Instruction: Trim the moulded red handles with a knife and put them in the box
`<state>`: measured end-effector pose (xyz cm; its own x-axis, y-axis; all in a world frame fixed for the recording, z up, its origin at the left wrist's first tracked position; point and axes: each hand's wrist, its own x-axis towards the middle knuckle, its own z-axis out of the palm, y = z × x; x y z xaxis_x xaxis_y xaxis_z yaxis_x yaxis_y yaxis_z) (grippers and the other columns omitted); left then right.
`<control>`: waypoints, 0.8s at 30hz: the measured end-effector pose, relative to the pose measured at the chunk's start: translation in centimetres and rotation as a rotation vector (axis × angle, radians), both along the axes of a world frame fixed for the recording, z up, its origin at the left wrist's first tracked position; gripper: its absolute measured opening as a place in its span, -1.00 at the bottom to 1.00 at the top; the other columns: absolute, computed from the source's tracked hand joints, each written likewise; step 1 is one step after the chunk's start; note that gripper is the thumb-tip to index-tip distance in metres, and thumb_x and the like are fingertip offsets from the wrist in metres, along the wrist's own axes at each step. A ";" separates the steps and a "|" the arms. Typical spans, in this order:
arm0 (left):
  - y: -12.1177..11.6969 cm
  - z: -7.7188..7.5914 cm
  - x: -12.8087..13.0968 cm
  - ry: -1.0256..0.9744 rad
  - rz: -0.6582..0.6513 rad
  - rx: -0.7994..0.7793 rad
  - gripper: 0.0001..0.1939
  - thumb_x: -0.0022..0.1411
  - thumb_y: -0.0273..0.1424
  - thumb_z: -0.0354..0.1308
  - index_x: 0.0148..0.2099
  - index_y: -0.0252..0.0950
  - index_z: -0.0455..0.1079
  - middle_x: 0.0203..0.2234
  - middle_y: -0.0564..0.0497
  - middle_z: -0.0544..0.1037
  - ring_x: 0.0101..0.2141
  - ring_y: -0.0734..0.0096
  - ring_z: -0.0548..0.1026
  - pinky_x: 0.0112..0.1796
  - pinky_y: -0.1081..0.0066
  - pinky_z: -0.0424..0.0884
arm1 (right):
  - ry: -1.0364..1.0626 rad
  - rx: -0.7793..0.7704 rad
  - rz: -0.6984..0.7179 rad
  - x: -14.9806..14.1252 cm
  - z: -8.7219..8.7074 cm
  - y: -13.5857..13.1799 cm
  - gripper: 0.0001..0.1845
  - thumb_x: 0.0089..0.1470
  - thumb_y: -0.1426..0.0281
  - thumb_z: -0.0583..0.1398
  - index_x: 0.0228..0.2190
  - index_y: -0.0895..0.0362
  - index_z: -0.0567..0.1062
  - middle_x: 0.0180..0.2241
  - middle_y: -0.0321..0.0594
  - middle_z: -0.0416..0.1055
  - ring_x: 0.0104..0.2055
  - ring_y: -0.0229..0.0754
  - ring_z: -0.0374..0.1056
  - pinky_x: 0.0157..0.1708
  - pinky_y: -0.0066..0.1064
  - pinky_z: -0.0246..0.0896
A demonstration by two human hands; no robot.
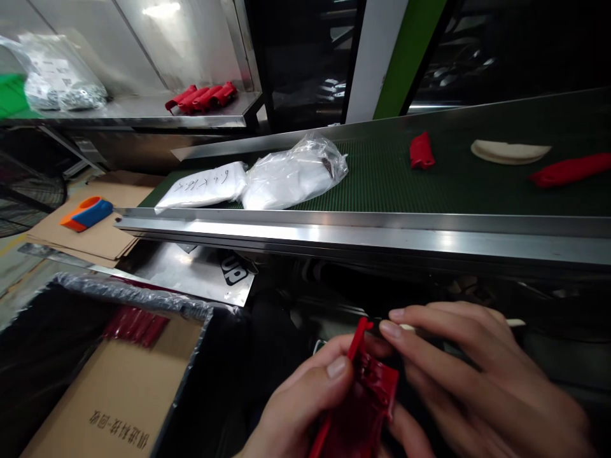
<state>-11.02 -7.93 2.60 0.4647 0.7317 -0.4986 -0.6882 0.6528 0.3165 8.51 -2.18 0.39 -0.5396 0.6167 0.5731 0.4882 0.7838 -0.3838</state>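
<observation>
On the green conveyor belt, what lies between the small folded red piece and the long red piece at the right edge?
In the head view, a flat cream-white curved piece lies on the green conveyor belt between the small folded red piece and the long red piece.

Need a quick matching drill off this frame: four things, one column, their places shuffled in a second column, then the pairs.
Things
1. red plastic piece
2. white bags
3. orange and blue tool
4. row of red pieces

Places
A. on flat cardboard at far left
B. on the steel shelf up top
C. pinched between the left hand and right hand
D. on the green belt

Pairs: 1-C, 2-D, 3-A, 4-B
</observation>
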 end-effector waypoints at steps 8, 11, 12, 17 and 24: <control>0.2 -1.9 0.6 -0.128 -0.051 0.119 -0.55 0.28 -0.11 0.07 0.06 -0.32 0.38 -0.40 -0.19 0.61 -0.51 0.40 0.52 -0.51 0.58 0.34 | -0.090 0.026 0.001 1.1 -0.8 -0.2 -0.40 0.05 0.60 0.17 0.12 -0.03 0.39 -0.03 -0.17 0.42 -0.01 0.06 0.32 -0.09 -0.06 0.20; 0.5 -2.7 1.2 -0.200 -0.047 0.201 -0.52 0.27 -0.08 0.04 -0.01 -0.38 0.43 -0.45 -0.16 0.60 -0.55 0.46 0.50 -0.56 0.62 0.33 | -0.139 0.069 -0.006 1.5 -1.1 -0.3 -0.37 0.05 0.57 0.18 0.16 -0.03 0.36 -0.04 -0.15 0.44 -0.05 0.09 0.35 -0.09 -0.03 0.19; 0.4 -3.0 1.3 -0.206 -0.041 0.204 -0.51 0.28 -0.07 0.02 -0.01 -0.38 0.43 -0.46 -0.16 0.59 -0.55 0.47 0.49 -0.56 0.62 0.34 | -0.152 0.088 -0.001 1.6 -1.2 -0.3 -0.37 0.06 0.57 0.18 0.16 -0.03 0.36 -0.05 -0.15 0.45 -0.07 0.09 0.37 -0.10 -0.02 0.18; -1.0 -6.4 2.0 -0.187 -0.056 0.178 -0.55 0.28 -0.08 -0.03 0.00 -0.31 0.37 -0.55 -0.10 0.55 -0.65 0.49 0.45 -0.62 0.64 0.27 | -0.055 0.151 -0.160 2.5 -1.1 0.5 -0.34 0.11 0.55 0.19 0.21 -0.08 0.30 -0.06 -0.12 0.40 -0.12 0.00 0.37 -0.16 -0.12 0.21; 0.1 -5.1 1.4 -0.181 0.016 0.176 -0.56 0.39 -0.13 -0.17 0.08 -0.28 0.31 -0.35 -0.16 0.62 -0.62 0.43 0.54 -0.67 0.62 0.34 | 0.128 -0.074 -0.230 1.0 -0.2 0.0 -0.61 0.14 0.59 0.19 -0.03 0.03 0.51 -0.08 -0.23 0.44 -0.11 -0.20 0.41 -0.16 -0.35 0.30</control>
<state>-9.60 -7.84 -2.55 0.5223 0.8079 -0.2727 -0.7541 0.5870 0.2945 9.51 -2.15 0.19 -0.3069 0.7573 0.5765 0.5941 0.6257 -0.5055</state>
